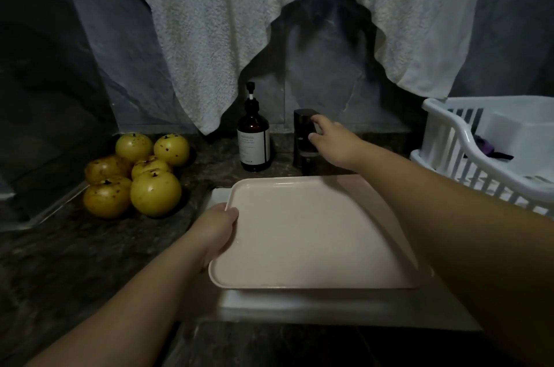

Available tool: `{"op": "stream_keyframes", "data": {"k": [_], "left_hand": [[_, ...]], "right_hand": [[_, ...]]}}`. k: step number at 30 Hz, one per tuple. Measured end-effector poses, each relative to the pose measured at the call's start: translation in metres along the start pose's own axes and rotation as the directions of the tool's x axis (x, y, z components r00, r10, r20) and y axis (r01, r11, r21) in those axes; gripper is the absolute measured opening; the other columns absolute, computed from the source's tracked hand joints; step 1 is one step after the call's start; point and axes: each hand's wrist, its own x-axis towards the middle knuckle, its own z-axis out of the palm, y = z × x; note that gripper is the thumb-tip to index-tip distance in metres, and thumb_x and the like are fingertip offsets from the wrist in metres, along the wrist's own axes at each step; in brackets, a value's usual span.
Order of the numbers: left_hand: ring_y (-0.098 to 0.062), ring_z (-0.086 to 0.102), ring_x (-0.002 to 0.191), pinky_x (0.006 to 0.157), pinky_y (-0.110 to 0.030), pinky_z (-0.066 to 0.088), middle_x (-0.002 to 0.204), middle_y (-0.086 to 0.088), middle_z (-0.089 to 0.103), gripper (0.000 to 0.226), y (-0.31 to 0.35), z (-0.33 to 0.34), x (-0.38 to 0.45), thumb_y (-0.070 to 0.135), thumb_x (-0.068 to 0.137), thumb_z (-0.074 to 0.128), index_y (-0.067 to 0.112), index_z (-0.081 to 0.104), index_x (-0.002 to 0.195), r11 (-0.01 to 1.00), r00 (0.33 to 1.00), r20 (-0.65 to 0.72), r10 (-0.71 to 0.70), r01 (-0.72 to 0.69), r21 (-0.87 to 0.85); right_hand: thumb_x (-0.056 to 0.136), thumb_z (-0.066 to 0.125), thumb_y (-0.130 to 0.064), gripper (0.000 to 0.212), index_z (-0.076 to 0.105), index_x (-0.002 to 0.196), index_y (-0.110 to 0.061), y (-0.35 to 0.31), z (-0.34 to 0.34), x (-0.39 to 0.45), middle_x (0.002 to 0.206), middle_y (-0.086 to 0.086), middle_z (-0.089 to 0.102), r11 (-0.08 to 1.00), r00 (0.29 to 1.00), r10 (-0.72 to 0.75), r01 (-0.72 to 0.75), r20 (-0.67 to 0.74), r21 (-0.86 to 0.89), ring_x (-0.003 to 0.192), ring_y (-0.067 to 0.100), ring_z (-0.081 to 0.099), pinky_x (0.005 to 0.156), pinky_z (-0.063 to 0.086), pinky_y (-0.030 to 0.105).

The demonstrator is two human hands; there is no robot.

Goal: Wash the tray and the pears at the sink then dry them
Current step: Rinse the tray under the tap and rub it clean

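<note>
A pale pink rectangular tray [314, 234] lies flat over the white sink [269, 303]. My left hand [214, 230] grips the tray's left rim, thumb on top. My right hand [332, 141] reaches over the tray to the dark tap [302, 138] behind the sink, its fingers curled round the top of the tap. Several yellow pears [135, 174] with brown spots lie piled on the dark stone counter to the left of the sink.
A brown pump bottle [253, 141] stands left of the tap. White towels [209, 36] hang on the wall above. A white plastic dish rack [485, 153] sits on the right with a dark item inside. The dark counter [75, 261] surrounds the sink.
</note>
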Motion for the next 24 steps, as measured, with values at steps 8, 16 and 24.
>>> {"op": "stream_keyframes", "data": {"k": [8,16,24], "left_hand": [[-0.027,0.067,0.104,0.090,-0.038,0.049,0.112,-0.009,0.071,0.026,0.003,0.000,-0.005,0.023,0.111,0.042,0.017,0.061,0.127,1.000,1.000,-0.009,0.018,-0.018,-0.015],[-0.029,0.067,0.105,0.078,-0.032,0.047,0.116,-0.013,0.070,0.029,0.002,0.003,-0.005,0.020,0.111,0.043,0.013,0.060,0.132,0.998,1.000,-0.025,0.018,-0.020,-0.058],[-0.020,0.065,0.099,0.085,-0.033,0.048,0.115,-0.007,0.070,0.031,-0.005,0.003,0.006,0.026,0.111,0.043,0.017,0.061,0.134,0.998,0.998,-0.049,0.048,-0.046,0.043]], "right_hand": [[0.109,0.041,-0.032,0.052,0.024,0.158,-0.031,0.006,0.006,-0.004,0.151,0.012,0.048,0.986,1.000,0.013,-0.008,-0.028,0.164,0.128,0.028,0.053,0.095,0.040,0.034],[0.107,0.041,-0.035,0.037,0.044,0.144,-0.031,0.004,0.012,-0.008,0.121,0.001,0.060,0.963,0.986,0.065,-0.022,-0.153,0.269,0.104,0.020,0.058,0.084,0.044,0.032],[0.108,0.043,-0.015,0.022,0.061,0.105,-0.003,0.000,0.065,-0.032,0.085,0.014,0.067,-0.085,0.828,0.417,-0.375,0.374,0.923,0.072,0.021,0.067,0.052,0.061,0.029]]}}
